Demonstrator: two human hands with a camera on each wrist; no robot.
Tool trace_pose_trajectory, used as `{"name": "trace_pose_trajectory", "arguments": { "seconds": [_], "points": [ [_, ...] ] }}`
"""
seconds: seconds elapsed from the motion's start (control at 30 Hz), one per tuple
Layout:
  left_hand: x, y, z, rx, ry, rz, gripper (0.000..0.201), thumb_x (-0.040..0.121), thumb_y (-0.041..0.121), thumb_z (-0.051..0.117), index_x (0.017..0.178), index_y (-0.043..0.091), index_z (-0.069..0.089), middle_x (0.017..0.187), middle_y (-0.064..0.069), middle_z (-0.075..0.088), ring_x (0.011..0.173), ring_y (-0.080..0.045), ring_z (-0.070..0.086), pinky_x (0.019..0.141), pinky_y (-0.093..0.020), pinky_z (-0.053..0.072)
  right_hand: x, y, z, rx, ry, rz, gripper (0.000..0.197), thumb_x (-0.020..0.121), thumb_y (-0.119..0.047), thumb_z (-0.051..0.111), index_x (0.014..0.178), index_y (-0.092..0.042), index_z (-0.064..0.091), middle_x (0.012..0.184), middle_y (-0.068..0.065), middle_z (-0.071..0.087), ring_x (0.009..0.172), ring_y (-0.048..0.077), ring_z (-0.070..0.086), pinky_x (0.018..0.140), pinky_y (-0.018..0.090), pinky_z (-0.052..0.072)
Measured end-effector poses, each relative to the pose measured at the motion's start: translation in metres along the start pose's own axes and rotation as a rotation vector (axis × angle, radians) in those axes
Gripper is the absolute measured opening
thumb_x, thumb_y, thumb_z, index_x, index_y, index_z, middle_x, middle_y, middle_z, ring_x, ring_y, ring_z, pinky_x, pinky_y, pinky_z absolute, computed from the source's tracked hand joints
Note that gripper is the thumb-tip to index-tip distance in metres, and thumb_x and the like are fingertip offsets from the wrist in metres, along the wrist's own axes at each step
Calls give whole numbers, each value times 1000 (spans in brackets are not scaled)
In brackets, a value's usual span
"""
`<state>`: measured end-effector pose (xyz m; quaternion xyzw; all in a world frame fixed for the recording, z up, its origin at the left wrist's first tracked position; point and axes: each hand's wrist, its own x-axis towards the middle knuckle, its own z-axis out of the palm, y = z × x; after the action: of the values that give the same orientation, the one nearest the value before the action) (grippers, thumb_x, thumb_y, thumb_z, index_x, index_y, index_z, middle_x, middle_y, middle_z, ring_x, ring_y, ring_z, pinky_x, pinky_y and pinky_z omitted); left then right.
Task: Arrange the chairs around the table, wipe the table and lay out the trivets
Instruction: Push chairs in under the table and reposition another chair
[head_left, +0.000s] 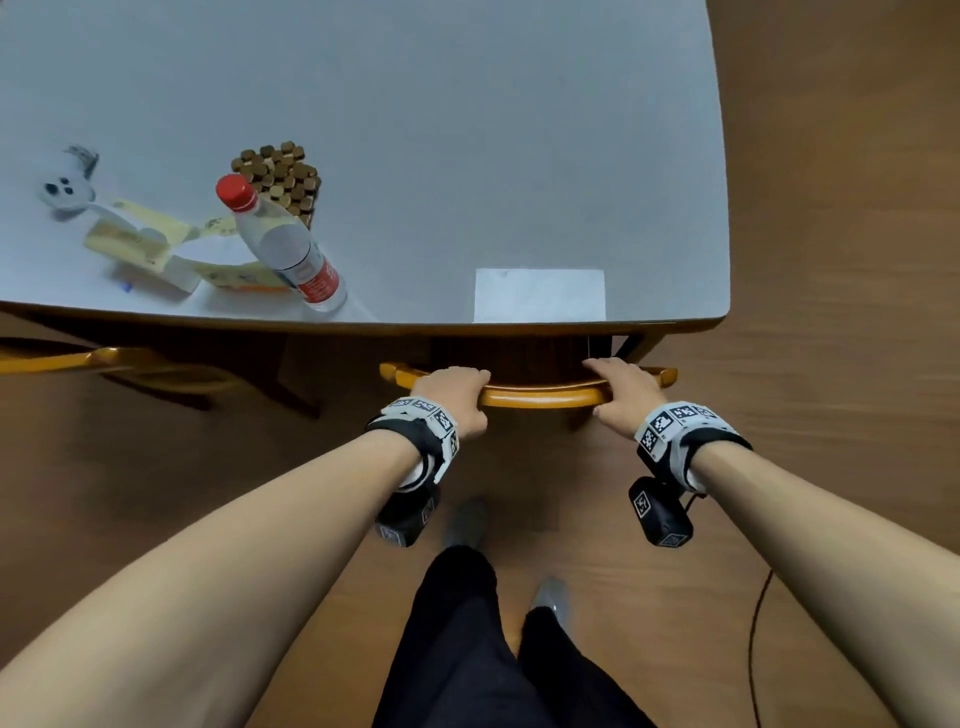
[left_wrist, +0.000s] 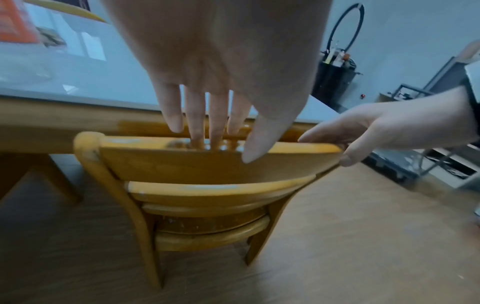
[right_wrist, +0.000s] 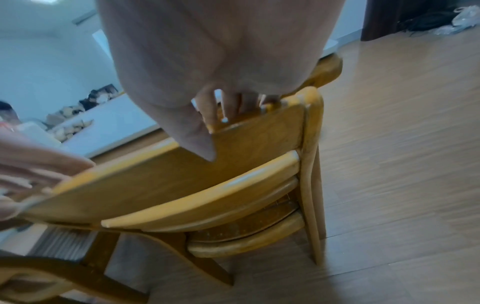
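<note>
A yellow wooden chair (head_left: 540, 397) (left_wrist: 207, 164) (right_wrist: 182, 181) stands at the near edge of the grey-topped table (head_left: 467, 130), its seat tucked under the top. My left hand (head_left: 457, 397) (left_wrist: 215, 131) grips the left part of the chair's top rail, fingers over the far side and thumb on the near face. My right hand (head_left: 621, 392) (right_wrist: 215, 121) grips the right part of the same rail. A stack of brown wooden trivets (head_left: 280, 174) lies on the table at the left, behind a water bottle (head_left: 283, 244).
A white cloth or paper (head_left: 540, 295) lies at the table's near edge, above the chair. A white toy and yellow packets (head_left: 140, 239) sit at the left. Another chair (head_left: 119, 358) stands under the left side. A black cable (head_left: 756, 639) trails on the wooden floor at the right.
</note>
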<state>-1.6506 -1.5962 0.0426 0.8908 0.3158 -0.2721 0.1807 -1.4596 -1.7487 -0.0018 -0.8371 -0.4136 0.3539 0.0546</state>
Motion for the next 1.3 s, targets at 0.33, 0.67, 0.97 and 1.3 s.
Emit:
{"name": "trace_pose_trajectory", "arguments": {
  "seconds": [0.33, 0.67, 0.97, 1.3],
  "points": [
    [-13, 88, -83, -755, 225, -27, 64, 85, 43, 65, 140, 16, 49, 143, -3, 51, 130, -20, 49, 111, -36, 35, -68, 25, -103, 792, 319, 112, 51, 100, -38, 43, 137, -5, 51, 143, 12, 50, 134, 27, 43, 110, 33, 30],
    [-17, 183, -172, -1044, 299, 270, 44, 94, 37, 55, 129, 11, 61, 133, -3, 59, 126, -22, 52, 109, -39, 36, -151, 49, -178, 1075, 662, 203, 40, 88, -57, 43, 98, -26, 67, 125, 1, 64, 119, 19, 55, 112, 43, 31],
    [-13, 254, -225, -1280, 205, 359, 20, 85, 37, 54, 88, 17, 54, 90, -4, 52, 84, -18, 45, 73, -35, 32, -179, 67, -232, 1177, 836, 139, 58, 94, -56, 33, 133, -19, 55, 127, -3, 62, 118, 13, 54, 114, 41, 26],
    [40, 338, -255, -1355, 134, 335, 39, 80, 49, 55, 94, 16, 68, 111, -2, 68, 107, -21, 62, 105, -44, 39, -163, 132, -296, 1230, 891, 127, 56, 102, -49, 29, 146, -15, 37, 127, 6, 63, 117, 18, 57, 104, 33, 31]
  ]
}}
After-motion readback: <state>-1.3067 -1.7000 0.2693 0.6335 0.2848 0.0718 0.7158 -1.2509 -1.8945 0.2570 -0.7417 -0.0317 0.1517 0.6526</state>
